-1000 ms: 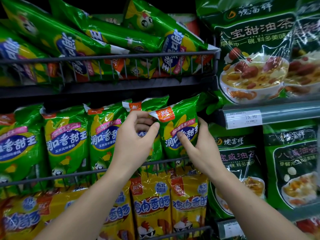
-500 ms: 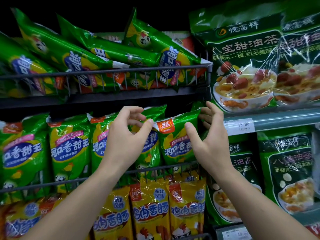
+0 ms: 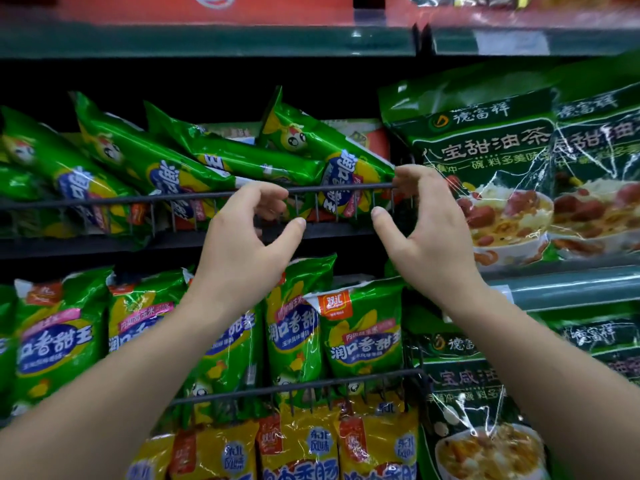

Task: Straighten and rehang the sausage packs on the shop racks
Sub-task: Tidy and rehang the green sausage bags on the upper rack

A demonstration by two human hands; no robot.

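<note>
Both hands are raised in the middle of the frame, in front of the upper wire rack (image 3: 173, 199). The left hand (image 3: 242, 247) is open, with curled fingers and the thumb held apart, and it holds nothing. The right hand (image 3: 426, 237) is also open and empty; its fingertips are at the right end of the top rail, just beside the tilted green pack (image 3: 332, 154).

I think the step in hand is to straighten the leaning packs in this upper rack. To do it well, each hand should take one pack by its top corners, not by the middle, because the film is slippery and wrinkles easily. Then lift the pack a little over the rail, turn it upright and put it down with the label to the front. Pulling one pack may move its neighbours, because they overlap.

The upper rack holds several green sausage packs (image 3: 138, 161) that lie slanted, one on another, with the tops toward the upper left. The middle rack (image 3: 311, 384), lower in the frame, holds upright green packs (image 3: 363, 337) in a row. Below them, at the bottom centre, stand yellow sausage packs (image 3: 298, 445). On the right side there are large dark green bags (image 3: 485, 161) on a shelf.
</note>
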